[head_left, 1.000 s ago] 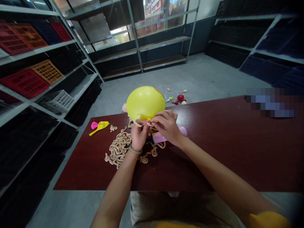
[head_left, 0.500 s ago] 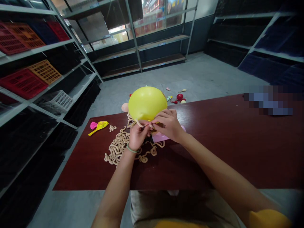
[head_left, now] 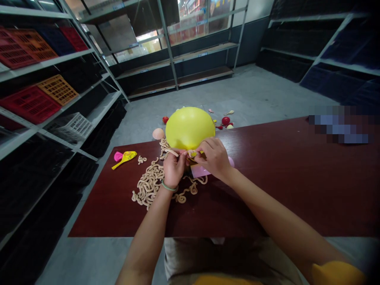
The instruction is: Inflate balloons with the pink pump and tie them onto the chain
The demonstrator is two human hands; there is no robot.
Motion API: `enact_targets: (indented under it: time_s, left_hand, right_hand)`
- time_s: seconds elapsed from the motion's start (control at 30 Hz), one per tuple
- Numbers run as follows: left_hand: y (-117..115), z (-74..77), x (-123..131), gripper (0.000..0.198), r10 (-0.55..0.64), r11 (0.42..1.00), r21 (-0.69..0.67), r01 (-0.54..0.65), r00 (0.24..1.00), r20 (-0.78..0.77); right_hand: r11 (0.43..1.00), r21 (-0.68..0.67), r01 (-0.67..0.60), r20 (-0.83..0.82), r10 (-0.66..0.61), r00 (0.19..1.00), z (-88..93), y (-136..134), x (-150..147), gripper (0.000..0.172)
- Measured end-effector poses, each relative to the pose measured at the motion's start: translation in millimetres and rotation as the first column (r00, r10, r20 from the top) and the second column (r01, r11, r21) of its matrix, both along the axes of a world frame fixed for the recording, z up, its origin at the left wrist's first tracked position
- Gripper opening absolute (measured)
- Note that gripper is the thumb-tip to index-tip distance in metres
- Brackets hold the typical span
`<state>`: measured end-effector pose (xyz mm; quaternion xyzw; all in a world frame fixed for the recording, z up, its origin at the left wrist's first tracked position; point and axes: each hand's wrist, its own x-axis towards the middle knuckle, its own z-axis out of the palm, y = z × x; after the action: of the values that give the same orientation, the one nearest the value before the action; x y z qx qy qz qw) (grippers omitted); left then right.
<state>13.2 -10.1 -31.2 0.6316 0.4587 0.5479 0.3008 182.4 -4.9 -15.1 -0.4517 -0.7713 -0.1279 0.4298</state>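
Note:
An inflated yellow balloon [head_left: 190, 127] stands just beyond my hands, its lower end at my fingertips. My left hand [head_left: 173, 168], a green band at its wrist, is closed on a length of beige cord [head_left: 169, 151] whose end sticks out past the thumb. My right hand [head_left: 216, 158] pinches the same cord close by, against the balloon's underside. The balloon's neck is hidden among the fingers. A heap of beige cord [head_left: 148, 182] lies left of my left wrist. Under my right hand is a lilac object [head_left: 200, 170], mostly covered.
On the dark red table [head_left: 267, 190] lie a flat yellow balloon [head_left: 126, 159] and a pink one [head_left: 118, 156]. A peach balloon [head_left: 158, 133] sits past the far edge. Small balloons, one red [head_left: 225, 120], lie scattered on the floor. Shelves with crates [head_left: 57, 89] stand left.
The yellow balloon has shifted slightly right and turned, its lower end now facing down between my hands. More of the cord shows as a loop between my fingertips.

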Motion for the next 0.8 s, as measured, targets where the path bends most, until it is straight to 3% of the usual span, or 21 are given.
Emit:
enact_targets:
  time_s: [0.3, 0.53, 0.67, 0.8]
  left_hand:
    - [3, -3.1, -1, 0.021, 0.112, 0.993, 0.045, -0.109, 0.99, -0.087]
    - [9, -8.4, 3, 0.023, -0.002, 0.999, -0.041, 0.007, 0.994, 0.11]
    - [15, -4.9, 0, 0.027, -0.05, 0.994, -0.079, 0.078, 0.948, 0.314]
    - [12, -0.9, 1, 0.03, -0.142, 0.976, -0.102, 0.192, 0.919, 0.369]
  right_hand:
    - [0.999, 0.043, 0.025, 0.081, -0.028, 0.996, -6.8, 5, 5, 0.013]
    - [0.995, -0.016, -0.095, 0.079, 0.096, 0.992, -9.6, 11, 16, 0.018]
    - [1.0, -0.007, -0.027, 0.077, 0.028, 0.997, -8.8, 14, 21, 0.047]
    - [0.999, -0.014, 0.049, 0.14, -0.046, 0.989, -11.1, 13, 19, 0.078]
